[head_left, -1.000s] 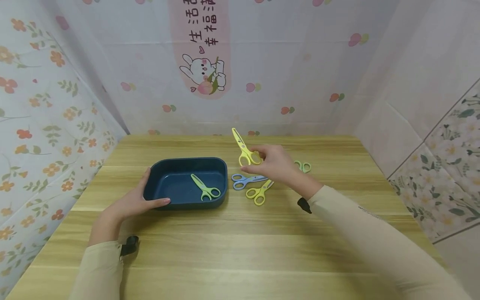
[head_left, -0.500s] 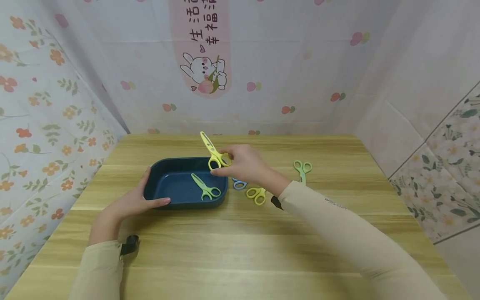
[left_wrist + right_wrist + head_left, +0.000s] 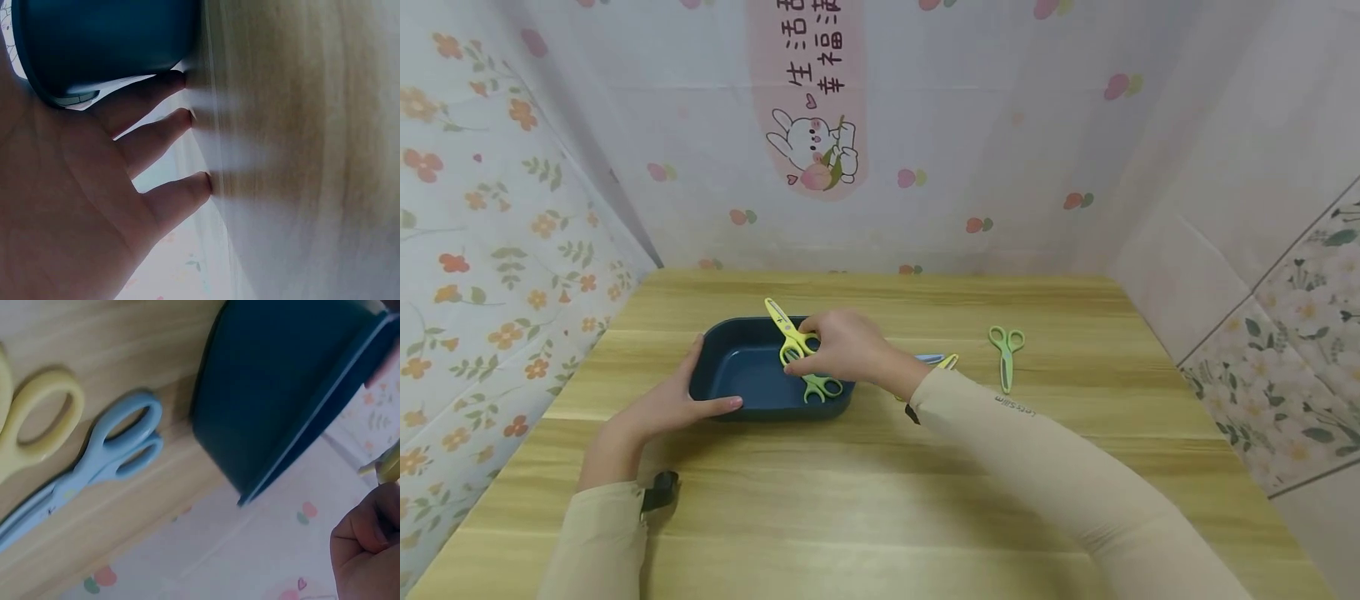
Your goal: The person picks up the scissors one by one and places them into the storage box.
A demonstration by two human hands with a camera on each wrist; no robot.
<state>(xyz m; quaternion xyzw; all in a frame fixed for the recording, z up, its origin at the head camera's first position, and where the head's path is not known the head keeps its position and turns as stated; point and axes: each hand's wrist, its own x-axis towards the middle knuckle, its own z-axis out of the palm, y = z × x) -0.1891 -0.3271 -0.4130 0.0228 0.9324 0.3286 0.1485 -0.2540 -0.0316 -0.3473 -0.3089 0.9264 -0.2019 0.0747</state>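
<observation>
My right hand point(image 3: 850, 346) pinches yellow scissors point(image 3: 784, 325) by their handle loops, holding them over a dark blue rectangular box point(image 3: 775, 414). Their blade end slants up toward the back left. Inside the box lie green scissors point(image 3: 823, 387), partly covered by the right hand and the yellow pair. At the box's left end is my left hand point(image 3: 662, 406), its thumb over the front rim and its fingers along the outer wall. In the left wrist view, fingertips point(image 3: 201, 182) of that hand reach down to the tabletop.
Blue scissors point(image 3: 103, 449) and another yellow pair point(image 3: 53, 419) lie just right of the box, largely hidden by the right forearm in the head view. Farther right lie green scissors point(image 3: 1006, 358). A printed curtain point(image 3: 962, 150) hangs behind the wooden table point(image 3: 820, 508).
My right hand has carried the yellow scissors leftward from above the loose scissors, then down over the box. The left hand and the box have stayed in place.
</observation>
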